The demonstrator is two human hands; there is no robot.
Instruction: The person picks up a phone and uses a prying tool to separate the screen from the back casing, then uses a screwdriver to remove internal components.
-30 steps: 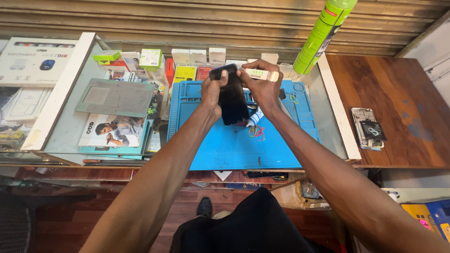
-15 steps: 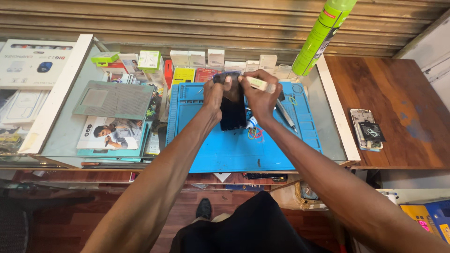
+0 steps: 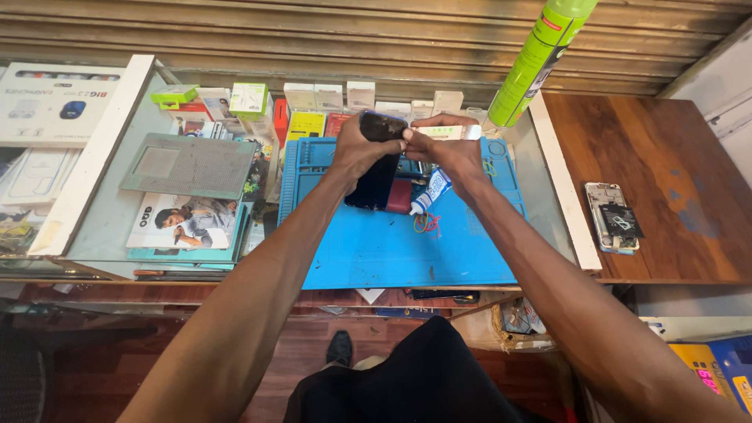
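Head view — left grip [image 3: 354,153] clasps dark phone [image 3: 376,168] | right grip [image 3: 453,153] pinches its top edge

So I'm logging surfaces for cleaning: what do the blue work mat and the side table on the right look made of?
The blue mat looks like soft silicone or rubber: matte, evenly coloured, with moulded compartments along its edges. The side table looks like wood or wood-grain laminate: reddish-brown grain streaks with worn pale patches. Which of the two cannot be told.
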